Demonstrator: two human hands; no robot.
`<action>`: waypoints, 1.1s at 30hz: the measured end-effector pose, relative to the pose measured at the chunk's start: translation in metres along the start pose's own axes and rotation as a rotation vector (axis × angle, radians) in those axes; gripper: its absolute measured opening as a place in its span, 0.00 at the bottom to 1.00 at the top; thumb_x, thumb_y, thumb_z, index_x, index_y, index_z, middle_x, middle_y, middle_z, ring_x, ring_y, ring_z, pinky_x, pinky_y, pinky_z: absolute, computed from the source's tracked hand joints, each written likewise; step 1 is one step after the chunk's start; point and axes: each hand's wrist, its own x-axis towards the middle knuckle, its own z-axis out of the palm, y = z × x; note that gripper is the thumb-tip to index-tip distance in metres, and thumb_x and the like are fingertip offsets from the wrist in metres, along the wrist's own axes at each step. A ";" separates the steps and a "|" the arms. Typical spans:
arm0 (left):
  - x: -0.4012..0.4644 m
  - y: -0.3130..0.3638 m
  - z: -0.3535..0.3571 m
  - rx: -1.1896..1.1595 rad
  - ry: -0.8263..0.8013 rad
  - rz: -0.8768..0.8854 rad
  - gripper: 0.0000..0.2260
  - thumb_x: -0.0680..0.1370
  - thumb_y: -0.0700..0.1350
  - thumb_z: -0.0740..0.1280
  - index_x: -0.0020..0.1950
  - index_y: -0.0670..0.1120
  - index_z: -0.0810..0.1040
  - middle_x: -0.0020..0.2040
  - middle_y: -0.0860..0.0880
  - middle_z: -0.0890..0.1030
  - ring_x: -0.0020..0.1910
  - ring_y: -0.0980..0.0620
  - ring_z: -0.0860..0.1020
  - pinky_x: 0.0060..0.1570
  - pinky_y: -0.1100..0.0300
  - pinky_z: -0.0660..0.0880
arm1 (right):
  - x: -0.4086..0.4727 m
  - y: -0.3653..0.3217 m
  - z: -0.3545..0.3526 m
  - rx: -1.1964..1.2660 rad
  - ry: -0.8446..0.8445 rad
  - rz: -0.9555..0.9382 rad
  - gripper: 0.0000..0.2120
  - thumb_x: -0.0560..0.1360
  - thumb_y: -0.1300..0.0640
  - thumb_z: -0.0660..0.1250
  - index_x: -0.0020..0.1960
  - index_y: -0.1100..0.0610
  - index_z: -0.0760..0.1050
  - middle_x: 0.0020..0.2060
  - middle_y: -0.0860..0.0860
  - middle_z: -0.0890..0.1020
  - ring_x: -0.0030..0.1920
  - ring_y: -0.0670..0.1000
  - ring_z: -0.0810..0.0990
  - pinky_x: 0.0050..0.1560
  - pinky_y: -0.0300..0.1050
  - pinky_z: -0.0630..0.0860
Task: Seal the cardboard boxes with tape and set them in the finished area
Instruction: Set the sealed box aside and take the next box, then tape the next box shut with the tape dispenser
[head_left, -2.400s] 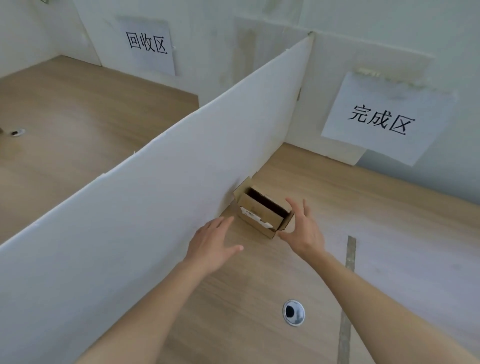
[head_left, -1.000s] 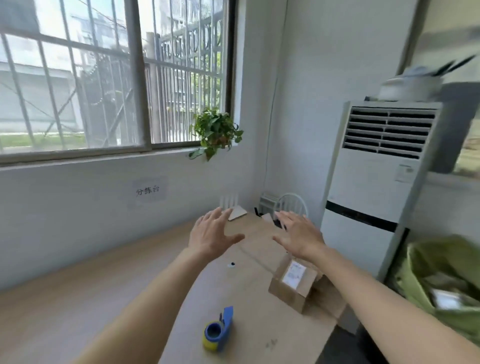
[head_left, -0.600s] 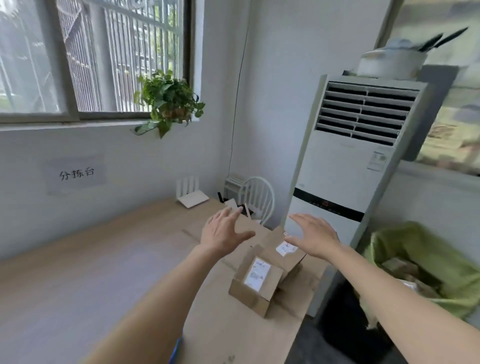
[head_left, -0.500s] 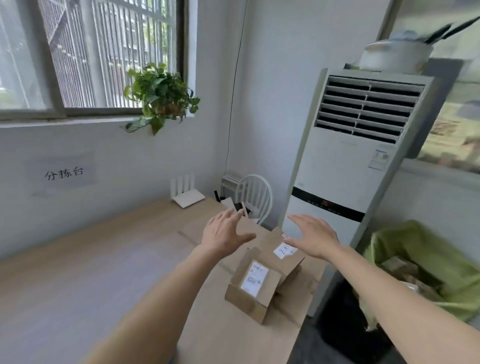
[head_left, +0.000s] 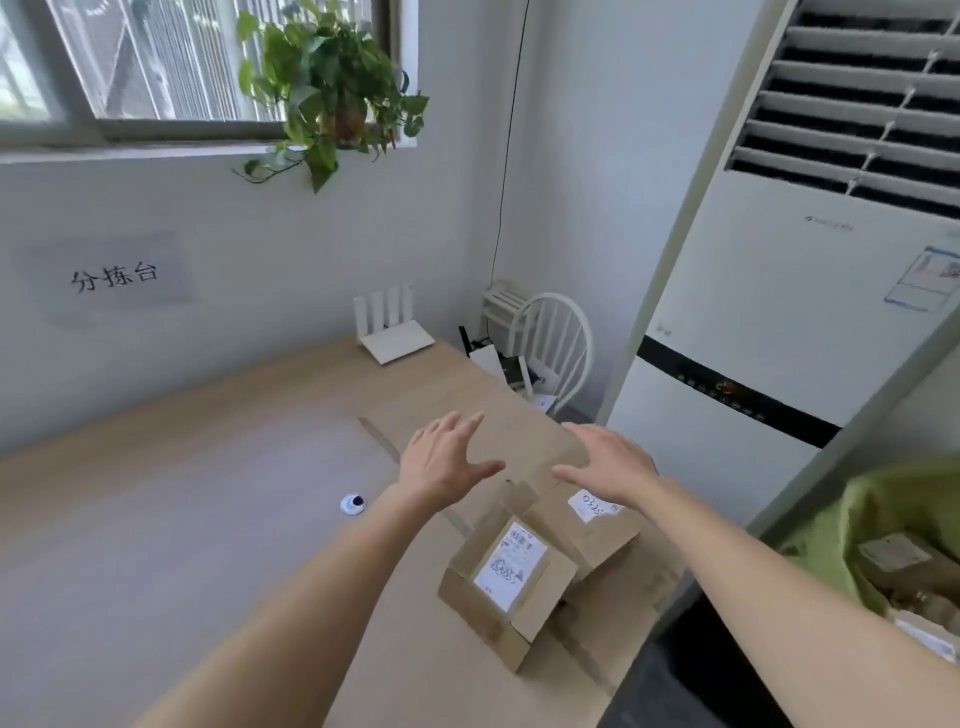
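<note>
View has closed in on the boxes since half a second ago; both my hands have moved forward and now hover above them. Left hand (head_left: 445, 461) fingers spread and straight, holding nothing, over the worktop (head_left: 182, 519) just left of the boxes. Right hand (head_left: 608, 460) also flat, fingers apart, above the far box (head_left: 597, 525), not clearly touching it. Near box (head_left: 506, 587) sits at the worktop's right edge, white label up, flaps loose, touching the far box behind it. Small blue-and-white round thing (head_left: 353, 503) lies on the worktop left of my left forearm. Router (head_left: 392, 332) at the back by the wall. Green bag (head_left: 883, 525) with more boxes at right.
</note>
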 end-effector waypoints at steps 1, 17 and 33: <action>0.009 -0.004 0.014 -0.008 -0.011 -0.040 0.38 0.76 0.67 0.65 0.81 0.54 0.58 0.80 0.46 0.62 0.78 0.46 0.60 0.75 0.49 0.58 | 0.018 0.007 0.011 0.004 -0.032 -0.019 0.37 0.78 0.37 0.65 0.81 0.45 0.56 0.79 0.46 0.64 0.76 0.53 0.66 0.70 0.53 0.68; -0.015 -0.023 0.275 -0.242 -0.236 -0.682 0.37 0.78 0.66 0.63 0.81 0.53 0.55 0.78 0.49 0.63 0.74 0.46 0.68 0.65 0.50 0.71 | 0.137 0.085 0.229 0.197 -0.481 -0.283 0.41 0.78 0.45 0.69 0.83 0.49 0.50 0.78 0.48 0.65 0.76 0.52 0.65 0.72 0.53 0.67; -0.046 -0.020 0.275 -0.464 0.018 -0.866 0.41 0.76 0.65 0.65 0.82 0.55 0.50 0.78 0.50 0.66 0.75 0.47 0.66 0.68 0.48 0.69 | 0.131 0.068 0.233 0.576 -0.488 -0.378 0.36 0.79 0.59 0.69 0.79 0.38 0.56 0.69 0.39 0.73 0.69 0.45 0.71 0.69 0.46 0.68</action>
